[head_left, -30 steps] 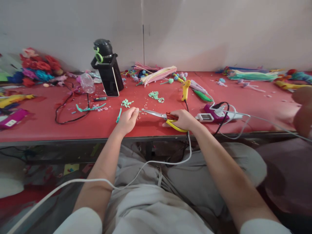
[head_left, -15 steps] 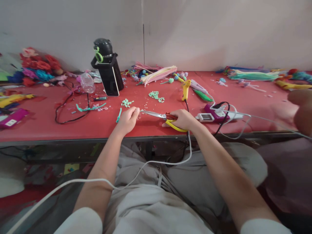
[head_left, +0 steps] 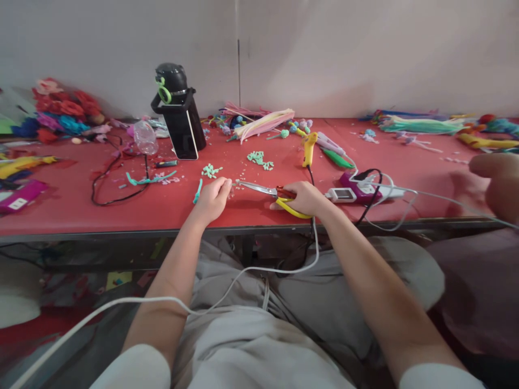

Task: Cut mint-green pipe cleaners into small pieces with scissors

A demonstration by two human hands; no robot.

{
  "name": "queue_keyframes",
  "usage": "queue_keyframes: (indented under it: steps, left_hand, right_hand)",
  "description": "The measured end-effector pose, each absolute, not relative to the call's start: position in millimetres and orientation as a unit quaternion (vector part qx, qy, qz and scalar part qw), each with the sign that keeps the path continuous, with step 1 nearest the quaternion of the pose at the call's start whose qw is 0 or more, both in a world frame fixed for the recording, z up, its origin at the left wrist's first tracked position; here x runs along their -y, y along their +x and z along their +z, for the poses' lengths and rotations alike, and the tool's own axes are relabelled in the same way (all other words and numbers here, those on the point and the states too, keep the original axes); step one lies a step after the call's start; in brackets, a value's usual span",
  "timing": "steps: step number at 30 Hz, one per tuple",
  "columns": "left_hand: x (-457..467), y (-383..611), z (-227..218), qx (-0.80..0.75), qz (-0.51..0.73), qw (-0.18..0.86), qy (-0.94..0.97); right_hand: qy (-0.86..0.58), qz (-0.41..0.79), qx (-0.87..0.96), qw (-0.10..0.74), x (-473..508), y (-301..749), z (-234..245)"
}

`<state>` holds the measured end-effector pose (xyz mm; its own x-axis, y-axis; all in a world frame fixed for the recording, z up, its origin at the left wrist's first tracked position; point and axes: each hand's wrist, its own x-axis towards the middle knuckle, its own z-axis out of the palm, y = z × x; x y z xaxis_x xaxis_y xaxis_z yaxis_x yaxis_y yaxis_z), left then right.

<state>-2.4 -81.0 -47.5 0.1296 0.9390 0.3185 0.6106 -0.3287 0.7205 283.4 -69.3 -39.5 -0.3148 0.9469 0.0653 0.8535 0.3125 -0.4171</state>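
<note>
My left hand [head_left: 214,197] is closed in a pinch near the table's front. A pale green tip, apparently a bit of pipe cleaner [head_left: 234,182], shows at its fingertips; most of it is hidden. Scissors [head_left: 259,188] with one red and one yellow handle are in my right hand [head_left: 302,199], fingers wrapped through the handles. Their blades point left, close to the left fingertips. Behind the hands lie two small heaps of cut green pieces, one heap [head_left: 211,171] on the left and another heap [head_left: 260,160] on the right. A turquoise strip [head_left: 198,191] lies beside my left hand.
A black flask [head_left: 174,113] stands at the back, a phone [head_left: 185,135] leaning on it. A yellow glue gun [head_left: 309,149] and a purple power strip [head_left: 357,188] with cables are to the right. Another person's hand [head_left: 500,181] is at the far right. Pipe cleaner bundles [head_left: 265,124] lie behind.
The scissor tips have drawn slightly right, away from my left fingertips. The other person's hand has shifted a little left. Otherwise my hands stay nearly in place.
</note>
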Motion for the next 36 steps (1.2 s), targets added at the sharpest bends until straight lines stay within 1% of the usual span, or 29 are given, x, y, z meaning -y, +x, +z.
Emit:
queue_keyframes:
  steps: [6,24,31,36]
  left_hand:
    - [80.2,-2.8,-49.6,-0.531,0.394,0.226,0.715]
    - [79.9,-3.2,-50.3,-0.527,0.386,0.216,0.726]
    - [80.0,-2.7,-50.7,-0.523,0.388,0.212,0.729]
    - [79.0,-3.2,-52.2,-0.529,0.385,0.206,0.728]
  right_hand:
    - [-0.566,0.160,0.796,0.140,69.5,283.4,-39.0]
    - [-0.575,0.151,0.793,0.135,65.9,282.6,-41.6]
    - [-0.552,0.153,0.804,0.157,67.3,285.0,-40.7]
    - [-0.552,0.150,0.805,0.154,68.4,285.6,-40.2]
